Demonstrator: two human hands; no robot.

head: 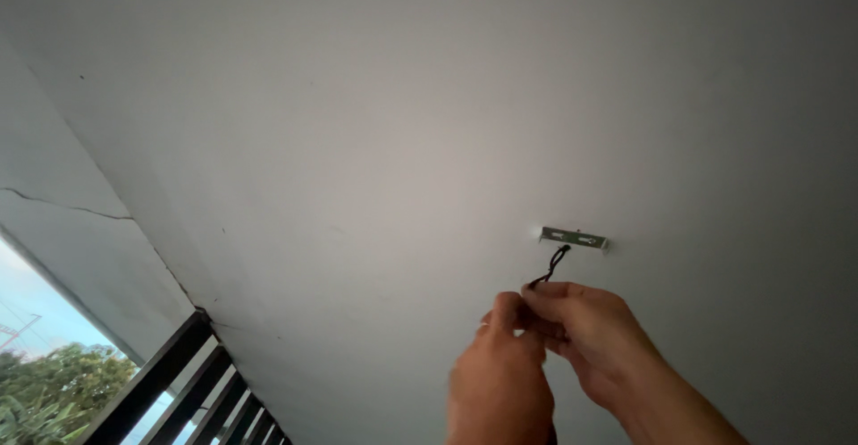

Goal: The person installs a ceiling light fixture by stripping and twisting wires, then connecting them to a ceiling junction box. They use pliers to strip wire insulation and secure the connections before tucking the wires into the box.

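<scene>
1. A small metal mounting bracket [574, 239] is fixed flat to the grey ceiling [384, 132], and everything else here sits in relation to it. It looks like a bar meant to carry a fitting, which would explain why it is screwed on bare.

2. A thin black wire [551, 266] hangs from just below the bracket's left end and runs down and to the left. It is short, so both hands have to be raised close under the bracket to reach it.

3. The right hand [585, 329], just below the bracket, has its fingers pinched on the wire's lower end, holding it steady.

4. The left hand [500, 373], below and left of the bracket, meets the right at the fingertips. Its fingers are curled in toward the same wire end, but its back faces me, so I cannot tell whether they actually grip it.

5. Far left of the bracket, a cracked wall [63, 204] meets the ceiling, with dark slats [179, 382] and green foliage [45, 391] outside below it.
</scene>
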